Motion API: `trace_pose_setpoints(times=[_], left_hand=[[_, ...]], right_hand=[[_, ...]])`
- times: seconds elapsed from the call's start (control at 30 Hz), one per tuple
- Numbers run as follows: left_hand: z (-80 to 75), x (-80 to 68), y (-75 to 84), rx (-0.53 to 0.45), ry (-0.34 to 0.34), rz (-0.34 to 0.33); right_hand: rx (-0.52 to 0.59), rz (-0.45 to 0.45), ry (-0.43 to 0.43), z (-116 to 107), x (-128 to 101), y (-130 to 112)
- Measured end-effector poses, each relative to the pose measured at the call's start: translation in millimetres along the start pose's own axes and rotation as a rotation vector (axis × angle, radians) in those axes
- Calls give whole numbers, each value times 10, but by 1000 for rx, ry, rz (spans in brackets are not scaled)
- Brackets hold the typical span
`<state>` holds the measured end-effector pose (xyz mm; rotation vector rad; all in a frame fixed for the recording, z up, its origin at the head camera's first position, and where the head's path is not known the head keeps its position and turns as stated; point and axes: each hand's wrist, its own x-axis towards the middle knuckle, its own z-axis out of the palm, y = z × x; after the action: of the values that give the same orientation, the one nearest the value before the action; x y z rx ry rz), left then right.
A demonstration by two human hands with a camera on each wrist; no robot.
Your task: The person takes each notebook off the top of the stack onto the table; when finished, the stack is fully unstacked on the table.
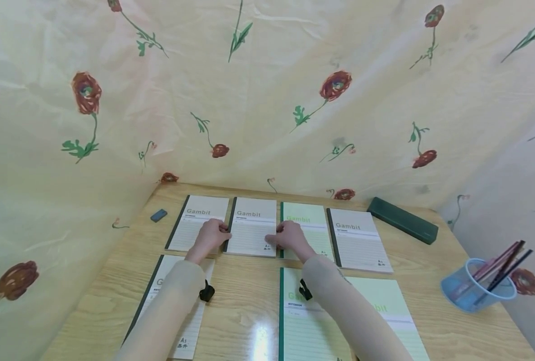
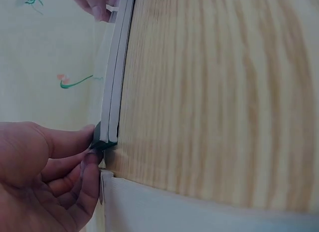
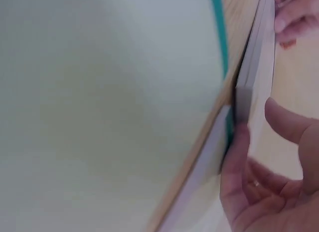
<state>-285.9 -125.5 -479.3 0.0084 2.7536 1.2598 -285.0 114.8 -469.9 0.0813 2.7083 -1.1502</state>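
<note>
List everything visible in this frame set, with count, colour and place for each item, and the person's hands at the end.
Small notebooks: four, back row; three white with dark spines, one pale green.
Large notebooks: two, front row; white one at left, green one at right, both partly under the forearms.
Eraser: one, dark blue-grey, far left of the table.
Pencil case: one, dark green, far right.
Pen cup: one, blue mesh, right edge, holding pencils.
Table: one, light wood.
Floral cloth: cream with red flowers, behind and at the sides.
Left hand: grips the left edge of the second small notebook.
Right hand: grips its right edge.
</note>
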Motion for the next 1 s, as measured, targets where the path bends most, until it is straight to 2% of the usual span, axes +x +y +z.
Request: trace_pose_setpoints(times=[0.27,0.4,0.6,0.77,1.0], left_hand=[[14,7,-37,-44,-2,-15],[18,0,-32,-51,-4,-25],[7,-14,-41,-65,-5,-9],[6,-22,-66,-86,2,-1],[10,-6,-82,-75,17,16]], right_hand=[[-239,19,46,112,-38,-220],[-316,17,70,136,-30,-243],[-274,32,87,136,-26,-224],[-212,-1,97,119,-66,-211],[-139,3,79,104,-57,-164]])
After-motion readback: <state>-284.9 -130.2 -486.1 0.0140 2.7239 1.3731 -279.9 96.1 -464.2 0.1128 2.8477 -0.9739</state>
